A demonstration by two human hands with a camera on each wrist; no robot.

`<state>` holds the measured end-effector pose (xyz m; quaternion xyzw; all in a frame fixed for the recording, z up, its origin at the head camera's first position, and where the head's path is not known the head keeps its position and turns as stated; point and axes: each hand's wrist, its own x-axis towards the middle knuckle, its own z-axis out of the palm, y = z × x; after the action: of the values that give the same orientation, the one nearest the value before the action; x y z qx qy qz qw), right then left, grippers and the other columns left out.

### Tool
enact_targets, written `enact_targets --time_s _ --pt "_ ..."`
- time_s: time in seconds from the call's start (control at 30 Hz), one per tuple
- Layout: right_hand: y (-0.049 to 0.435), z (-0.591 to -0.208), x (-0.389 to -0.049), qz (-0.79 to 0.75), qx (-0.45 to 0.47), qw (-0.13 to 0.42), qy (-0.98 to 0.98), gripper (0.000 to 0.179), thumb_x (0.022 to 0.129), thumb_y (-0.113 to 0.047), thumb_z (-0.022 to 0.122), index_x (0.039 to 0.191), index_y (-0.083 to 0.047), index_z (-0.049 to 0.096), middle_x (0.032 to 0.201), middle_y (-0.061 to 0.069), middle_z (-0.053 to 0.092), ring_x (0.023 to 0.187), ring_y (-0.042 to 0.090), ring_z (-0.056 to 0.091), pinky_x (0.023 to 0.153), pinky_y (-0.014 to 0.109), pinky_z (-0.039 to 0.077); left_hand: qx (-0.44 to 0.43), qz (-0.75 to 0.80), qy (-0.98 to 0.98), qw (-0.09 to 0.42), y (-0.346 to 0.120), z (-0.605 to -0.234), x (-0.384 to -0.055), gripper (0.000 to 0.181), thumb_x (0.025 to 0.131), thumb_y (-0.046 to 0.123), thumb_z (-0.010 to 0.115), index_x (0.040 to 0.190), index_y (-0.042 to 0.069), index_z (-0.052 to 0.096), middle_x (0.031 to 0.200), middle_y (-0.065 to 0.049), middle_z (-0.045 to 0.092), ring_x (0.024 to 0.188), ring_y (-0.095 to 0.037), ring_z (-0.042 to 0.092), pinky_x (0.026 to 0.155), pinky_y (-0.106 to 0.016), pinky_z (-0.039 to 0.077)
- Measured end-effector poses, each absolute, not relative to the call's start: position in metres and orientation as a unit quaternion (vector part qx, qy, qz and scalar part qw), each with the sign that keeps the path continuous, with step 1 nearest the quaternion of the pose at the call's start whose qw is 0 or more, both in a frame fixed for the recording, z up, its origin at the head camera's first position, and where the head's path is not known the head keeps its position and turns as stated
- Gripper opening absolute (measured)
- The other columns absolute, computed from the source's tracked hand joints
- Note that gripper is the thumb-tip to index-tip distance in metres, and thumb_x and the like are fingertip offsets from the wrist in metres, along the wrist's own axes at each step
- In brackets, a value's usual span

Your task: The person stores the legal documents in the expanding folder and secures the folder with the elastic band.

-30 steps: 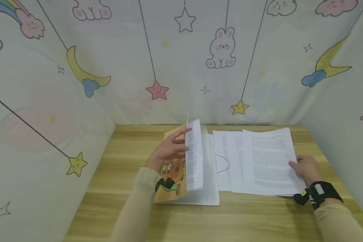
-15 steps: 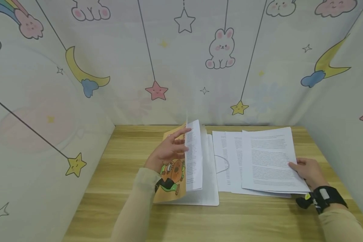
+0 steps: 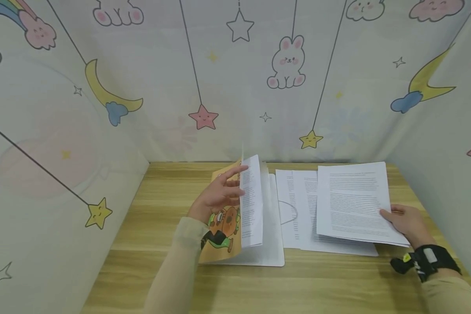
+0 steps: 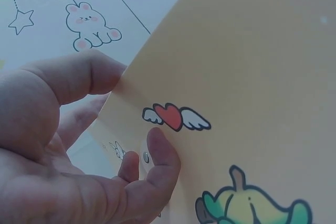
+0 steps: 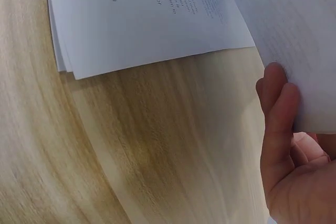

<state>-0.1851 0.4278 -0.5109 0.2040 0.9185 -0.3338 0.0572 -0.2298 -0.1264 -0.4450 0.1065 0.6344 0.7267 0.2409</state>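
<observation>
Left hand (image 3: 220, 198): fingers hooked over the free edge of a raised cover, some against its outer face; gripping the cover.
Folder (image 3: 229, 224): orange cartoon cover, in the left grip; standing partly spread, with back cover flat on the table (image 3: 318, 288) just right of that grip.
Inner sheets (image 3: 252, 213): printed, upright against the inside of the raised cover, under the left fingertips.
Right hand (image 3: 408, 222): pinching paper at its side edge, thumb on top, fingers beneath.
Held papers (image 3: 355, 200): printed, extending left from the right pinch; near edge raised off the table, number uncertain.
Loose sheets (image 3: 306, 218): fanned on the table, left of the right pinch, partly beneath the held papers.
Step in hand: apparently separating the held papers from the loose sheets, folder propped ajar.
Next move: judged to call for a steady left hold and a light, level right pinch, to avoid creasing or dragging.
</observation>
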Motion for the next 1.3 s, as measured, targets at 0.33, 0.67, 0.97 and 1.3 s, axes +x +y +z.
enact_targets --time_s 0.33,0.67,0.97,1.3 --pt "0.427 -0.505 -0.184 -0.325 0.197 0.049 0.924 0.073 0.105 -0.038 0.061 0.143 0.022 0.044 0.138 0.043 0.053 0.104 0.043 0.063 0.068 0.032 0.045 0.108 0.727 0.632 0.244 -0.126 -0.443 -0.231 0.079 0.096 -0.008 0.06 0.164 0.024 0.037 0.148 -0.032 0.041 0.122 -0.042 0.051 0.082 -0.038 0.056" --pt "0.413 -0.497 -0.184 -0.336 0.182 0.051 0.923 0.079 0.105 -0.048 0.059 0.146 0.018 0.045 0.14 0.041 0.054 0.101 0.037 0.065 0.064 0.029 0.046 0.11 0.728 0.631 0.245 -0.127 -0.444 -0.231 0.079 0.096 -0.009 0.059 0.165 0.024 0.036 0.148 -0.032 0.04 0.124 -0.044 0.05 0.084 -0.039 0.055" --pt "0.396 -0.492 -0.187 -0.374 0.175 0.056 0.909 0.078 0.106 -0.048 0.057 0.15 0.016 0.043 0.138 0.039 0.057 0.089 0.028 0.066 0.062 0.03 0.051 0.112 0.733 0.626 0.243 -0.127 -0.445 -0.23 0.079 0.096 -0.009 0.058 0.165 0.022 0.035 0.148 -0.034 0.039 0.122 -0.043 0.05 0.084 -0.039 0.055" --pt "0.383 -0.489 -0.187 -0.413 0.134 0.046 0.9 0.075 0.108 -0.044 0.055 0.15 0.016 0.043 0.136 0.038 0.058 0.085 0.016 0.065 0.064 0.029 0.055 0.108 0.73 0.631 0.241 -0.128 -0.448 -0.232 0.077 0.097 -0.007 0.059 0.164 0.024 0.037 0.149 -0.031 0.041 0.125 -0.043 0.051 0.09 -0.043 0.056"
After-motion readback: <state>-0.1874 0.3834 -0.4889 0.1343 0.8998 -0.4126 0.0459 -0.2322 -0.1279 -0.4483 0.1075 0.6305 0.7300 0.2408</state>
